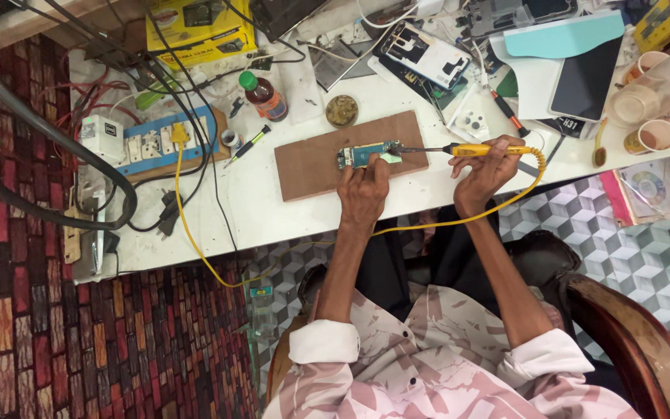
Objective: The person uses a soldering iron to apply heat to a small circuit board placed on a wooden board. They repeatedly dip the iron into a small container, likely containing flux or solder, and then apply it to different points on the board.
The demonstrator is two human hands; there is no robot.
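The right hand is closed around the yellow handle of a soldering iron, fingers wrapped from below and the thumb on top, well back from the metal shaft. The tip reaches left to the right end of a small blue-green circuit board. The left hand presses down on that board's near edge with its fingertips, pinning it flat rather than gripping it.

The board looks thin, light and stiff, easily slid about unless held, and probably fragile at its tiny parts; its bare edges seem the safest place to hold. The iron looks light too, and its handle is the only sensible place to grasp, since the metal end is likely hot.

The board lies on a brown wooden block near the middle of the tabletop, towards its front edge. The iron's yellow cord loops off that front edge. A small round tin sits just behind the block.
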